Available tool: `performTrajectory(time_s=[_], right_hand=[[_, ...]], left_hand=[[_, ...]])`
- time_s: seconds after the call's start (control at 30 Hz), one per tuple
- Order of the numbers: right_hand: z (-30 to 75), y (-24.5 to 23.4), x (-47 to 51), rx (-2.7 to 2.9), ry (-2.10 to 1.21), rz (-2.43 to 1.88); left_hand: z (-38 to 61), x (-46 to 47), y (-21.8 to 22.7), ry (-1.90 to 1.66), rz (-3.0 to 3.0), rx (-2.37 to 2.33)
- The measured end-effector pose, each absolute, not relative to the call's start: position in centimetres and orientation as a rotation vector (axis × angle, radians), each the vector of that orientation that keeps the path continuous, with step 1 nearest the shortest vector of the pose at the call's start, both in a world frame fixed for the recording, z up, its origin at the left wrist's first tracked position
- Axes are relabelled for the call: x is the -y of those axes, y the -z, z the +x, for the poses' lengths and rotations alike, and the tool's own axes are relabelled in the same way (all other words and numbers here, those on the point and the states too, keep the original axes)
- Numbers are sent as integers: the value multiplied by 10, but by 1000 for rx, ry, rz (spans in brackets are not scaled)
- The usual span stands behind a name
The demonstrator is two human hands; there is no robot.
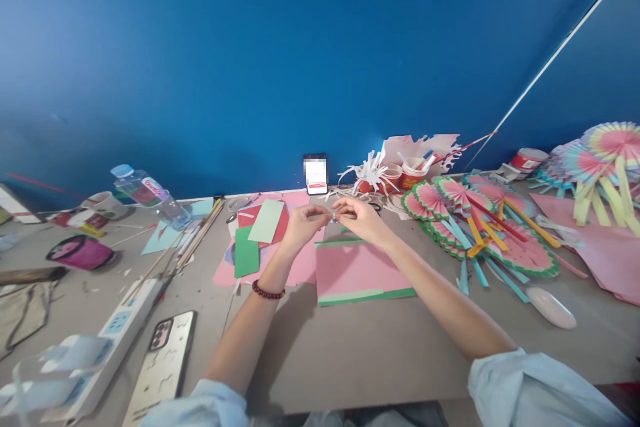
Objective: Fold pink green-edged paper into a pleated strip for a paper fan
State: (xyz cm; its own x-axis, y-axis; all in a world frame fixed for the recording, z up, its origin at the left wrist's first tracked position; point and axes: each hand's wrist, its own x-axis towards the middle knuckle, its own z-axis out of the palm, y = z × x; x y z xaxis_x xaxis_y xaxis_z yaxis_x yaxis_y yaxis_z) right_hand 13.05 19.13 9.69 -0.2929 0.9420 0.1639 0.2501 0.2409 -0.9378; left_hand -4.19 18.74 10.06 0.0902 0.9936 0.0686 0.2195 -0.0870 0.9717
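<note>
My left hand [306, 227] and my right hand [365, 220] meet over the table with their fingertips pinched close together. Something small and pale sits between the fingertips, too small to make out. Beneath the hands lies a pink paper sheet [360, 270] with green and pale green strips along its front edge, and another green strip shows near its back edge. Left of my left hand are a pale green paper [269, 220], a dark green paper [247, 252] and a red paper [281, 223], lying over larger pink paper.
Paper fans [520, 240] with coloured strips spread on the right, near a white computer mouse [551, 307]. A lit phone [316, 175] leans on the blue wall. At left are a tilted plastic bottle [150, 193], purple spool [81, 252], power strip [115, 340] and another phone [163, 367].
</note>
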Motion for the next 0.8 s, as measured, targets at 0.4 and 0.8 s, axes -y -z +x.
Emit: performTrajectory(time_s=[0.4, 0.8], right_hand=[[131, -96, -191, 1807, -890, -1048], [130, -95, -196, 1714, -860, -987]], left_hand=[[-35, -183, -103, -1181, 1642, -1228], [-29, -180, -97, -1374, 1870, -1246]])
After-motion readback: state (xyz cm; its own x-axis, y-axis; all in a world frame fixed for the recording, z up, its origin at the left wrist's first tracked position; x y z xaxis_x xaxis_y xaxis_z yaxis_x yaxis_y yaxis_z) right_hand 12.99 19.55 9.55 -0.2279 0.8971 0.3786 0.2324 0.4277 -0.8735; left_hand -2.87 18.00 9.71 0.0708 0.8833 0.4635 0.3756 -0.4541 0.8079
